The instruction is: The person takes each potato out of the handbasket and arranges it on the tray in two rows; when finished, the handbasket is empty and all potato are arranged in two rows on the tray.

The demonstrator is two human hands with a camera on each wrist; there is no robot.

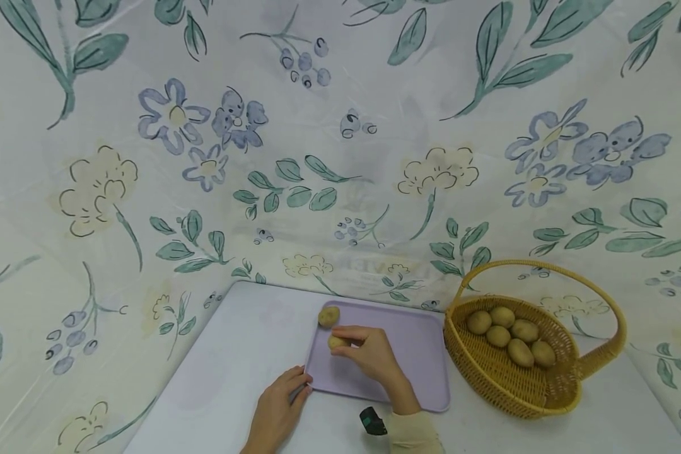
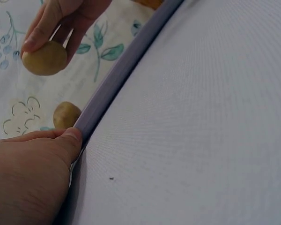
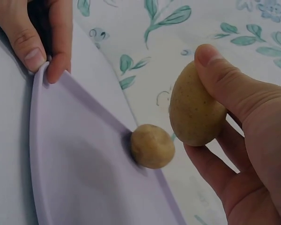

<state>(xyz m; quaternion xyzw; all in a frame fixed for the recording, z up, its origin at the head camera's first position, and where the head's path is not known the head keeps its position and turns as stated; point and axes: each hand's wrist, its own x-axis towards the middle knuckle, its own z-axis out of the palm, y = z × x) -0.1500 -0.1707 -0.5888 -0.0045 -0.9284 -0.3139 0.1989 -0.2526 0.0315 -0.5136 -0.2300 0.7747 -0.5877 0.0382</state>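
Pale-lilac, shallow rectangular tray (image 1: 420, 353), head view: it lies on a white surface (image 1: 204, 378), toward the surface's far edge. One small yellow-brown rounded potato (image 1: 329, 316) rests in the tray's far-left corner. A second oval yellow-brown potato (image 1: 336, 342) is pinched by the right hand (image 1: 371, 356) above the tray's left part. The left hand (image 1: 278, 403) is at the tray's near-left corner, probably to steady it. Just beside the tray's right edge stands a honey-coloured woven basket with an arched handle (image 1: 505, 391), holding more potatoes (image 1: 520, 352); its placement presumably keeps them within easy reach.

Left wrist view: the left thumb and fingers clamp the tray's rim; the fingers below it are hidden. Beyond, the oval potato hangs clear in the right hand's grasp.

Right wrist view: the right thumb presses one side of the oval potato, with fingers curled against its underside, a hold that likely suits its smooth, rounded shape. The resting potato sits at the tray's rim, which may help stop it rolling.
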